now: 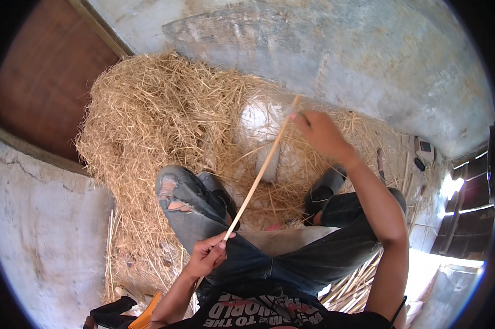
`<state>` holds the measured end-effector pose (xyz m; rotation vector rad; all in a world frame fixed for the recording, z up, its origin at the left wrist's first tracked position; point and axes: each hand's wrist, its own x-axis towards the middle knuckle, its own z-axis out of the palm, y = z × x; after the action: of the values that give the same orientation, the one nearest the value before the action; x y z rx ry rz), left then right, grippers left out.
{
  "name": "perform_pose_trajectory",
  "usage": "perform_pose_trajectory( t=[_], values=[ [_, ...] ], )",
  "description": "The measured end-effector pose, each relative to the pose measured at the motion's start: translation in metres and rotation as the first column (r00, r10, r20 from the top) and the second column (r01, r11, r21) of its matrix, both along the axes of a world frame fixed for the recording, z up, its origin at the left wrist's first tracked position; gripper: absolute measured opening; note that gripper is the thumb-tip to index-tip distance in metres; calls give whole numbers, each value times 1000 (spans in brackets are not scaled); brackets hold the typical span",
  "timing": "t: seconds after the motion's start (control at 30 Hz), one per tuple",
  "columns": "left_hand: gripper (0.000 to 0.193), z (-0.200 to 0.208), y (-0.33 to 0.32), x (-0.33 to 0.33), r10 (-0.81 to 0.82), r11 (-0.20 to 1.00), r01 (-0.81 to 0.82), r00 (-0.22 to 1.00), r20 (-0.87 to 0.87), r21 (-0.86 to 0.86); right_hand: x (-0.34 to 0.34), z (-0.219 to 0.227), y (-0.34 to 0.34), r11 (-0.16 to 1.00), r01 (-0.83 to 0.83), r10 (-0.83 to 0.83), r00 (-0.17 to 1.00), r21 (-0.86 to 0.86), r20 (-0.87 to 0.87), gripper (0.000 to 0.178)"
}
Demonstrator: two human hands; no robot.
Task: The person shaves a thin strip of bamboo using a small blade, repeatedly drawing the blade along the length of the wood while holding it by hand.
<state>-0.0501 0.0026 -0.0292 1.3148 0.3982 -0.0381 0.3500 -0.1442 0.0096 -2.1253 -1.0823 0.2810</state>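
Note:
A long, thin, pale bamboo strip slants up and to the right across my lap. My left hand is closed round its lower part, and a short end pokes out below the hand. Near the strip's upper tip, my right hand is closed and smeared by motion, its fingertips touching or very close to the strip. Something small and dark shows at those fingers, too blurred to name. A pale grey block stands on the floor between my feet, behind the strip.
Thin straw-like shavings are heaped at the far left and strewn around my feet. A bundle of thin sticks lies by my right thigh. Small dark objects rest near the right wall. A stained wall rises beyond; a brown door panel is left.

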Motion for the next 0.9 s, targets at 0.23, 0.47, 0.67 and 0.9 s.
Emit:
perform_pose_trajectory(
  t=[0.23, 0.47, 0.67, 0.9],
  values=[
    [39, -5, 4, 12, 15, 999, -16, 999, 36, 29, -77, -12, 10, 979, -202, 202, 979, 19, -23, 59],
    [40, -5, 4, 21, 14, 983, -8, 999, 36, -184, -52, 7, 13, 998, -33, 27, 994, -52, -102, 59],
    [41, -7, 7, 26, 19, 957, -10, 999, 30, -289, -105, 1, 13, 975, -214, 207, 972, -62, -108, 59],
    [42, -9, 0, 17, -9, 947, 5, 1000, -10, -320, 10, -8, 7, 984, 178, -178, 984, -5, 22, 60]
  ],
)
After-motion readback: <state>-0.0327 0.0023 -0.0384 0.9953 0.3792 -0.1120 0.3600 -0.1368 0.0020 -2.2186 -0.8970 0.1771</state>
